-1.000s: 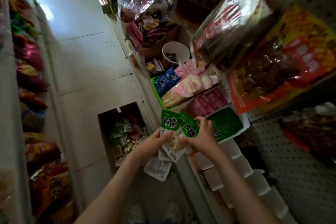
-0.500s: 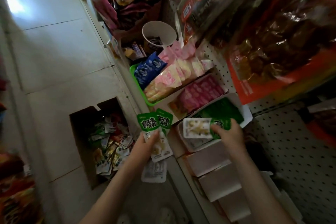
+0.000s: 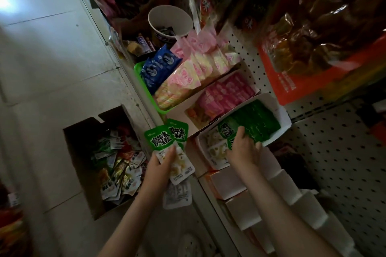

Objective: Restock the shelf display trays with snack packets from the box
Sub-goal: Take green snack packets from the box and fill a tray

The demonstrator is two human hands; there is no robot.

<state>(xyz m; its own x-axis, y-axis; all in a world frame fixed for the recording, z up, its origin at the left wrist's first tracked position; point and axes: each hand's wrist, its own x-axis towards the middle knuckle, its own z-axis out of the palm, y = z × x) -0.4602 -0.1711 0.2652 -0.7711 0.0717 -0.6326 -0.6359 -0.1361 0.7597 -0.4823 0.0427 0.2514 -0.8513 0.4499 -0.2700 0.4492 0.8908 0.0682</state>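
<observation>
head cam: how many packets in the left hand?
3 visible: front packet, rear packet fanned behind it, bottom packet hanging below the left hand. Others may be hidden between.

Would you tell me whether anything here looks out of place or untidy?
Mainly the cardboard box on the floor: its snack packets lie jumbled at all angles. One pale packet also dangles below the bunch in the left hand.

The white tray (image 3: 285,121) stands open from above on its aisle side, hemmed by the pink-packet tray (image 3: 177,111) beyond, white boxes (image 3: 227,183) nearer and hanging bags (image 3: 325,33) above its far end
</observation>
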